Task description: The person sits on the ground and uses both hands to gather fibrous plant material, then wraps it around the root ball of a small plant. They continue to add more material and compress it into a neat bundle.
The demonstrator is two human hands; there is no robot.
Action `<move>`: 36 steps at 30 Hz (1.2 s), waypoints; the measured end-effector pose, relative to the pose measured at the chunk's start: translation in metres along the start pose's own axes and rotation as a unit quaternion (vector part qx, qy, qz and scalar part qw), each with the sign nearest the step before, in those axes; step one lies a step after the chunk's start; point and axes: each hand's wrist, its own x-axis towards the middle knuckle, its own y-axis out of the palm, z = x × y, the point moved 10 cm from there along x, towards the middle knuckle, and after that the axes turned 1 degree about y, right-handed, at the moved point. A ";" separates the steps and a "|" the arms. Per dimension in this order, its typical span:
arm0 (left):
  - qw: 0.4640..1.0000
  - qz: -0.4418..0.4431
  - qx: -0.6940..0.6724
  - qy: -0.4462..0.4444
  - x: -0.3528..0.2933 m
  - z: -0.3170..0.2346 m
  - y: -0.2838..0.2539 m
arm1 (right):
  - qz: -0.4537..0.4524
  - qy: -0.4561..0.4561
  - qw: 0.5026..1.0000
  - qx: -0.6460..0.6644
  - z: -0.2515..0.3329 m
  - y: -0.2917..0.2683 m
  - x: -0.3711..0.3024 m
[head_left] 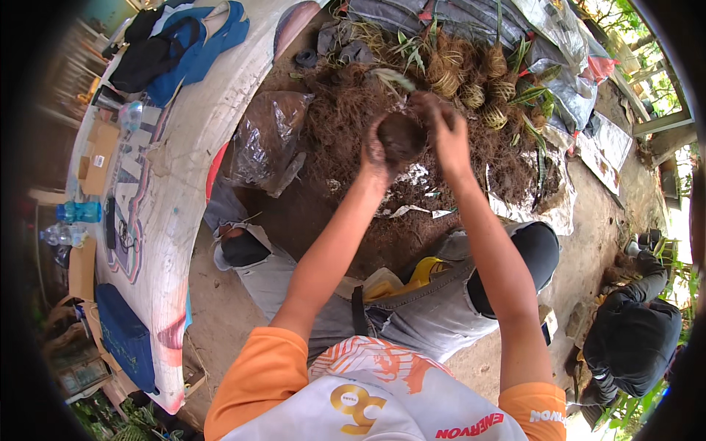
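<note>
Out over a heap of brown fibre point(334, 110), a dark brown, rounded clump point(402, 138) is held up between both hands. My left hand point(376, 147) curls round its left side, the fingers smeared with dark soil. On its right and far side, my right hand point(445, 131) bends its dirty fingers over the clump; the fingertips are partly blurred. A pale green leaf point(395, 79) shows just beyond the clump, smeared by motion; whether it grows from the clump I cannot tell. Several string-wrapped plant balls point(446, 70) with green leaves lie beyond my right hand.
A plastic bag of brown material point(271, 136) lies left of the heap. Further left stands a table with a pale cover point(173, 220), bearing clothes point(191, 55), bottles point(79, 212) and a blue box point(125, 334). A person in dark clothing point(632, 331) bends down at the right.
</note>
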 end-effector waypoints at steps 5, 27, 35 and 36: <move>0.996 0.025 -0.090 0.012 0.024 -0.039 -0.052 | -0.099 0.081 0.991 0.035 -0.018 -0.062 0.050; 0.986 -0.019 -0.163 -0.030 0.002 -0.060 -0.150 | -0.016 0.408 0.786 -0.465 -0.344 -0.022 0.013; 0.984 -0.074 -0.157 -0.037 0.020 -0.048 -0.167 | -0.073 0.111 0.800 -0.585 -0.282 -0.037 0.080; 0.985 -0.072 -0.155 -0.035 0.020 -0.050 -0.165 | -0.028 0.071 0.813 -0.577 -0.280 -0.026 0.085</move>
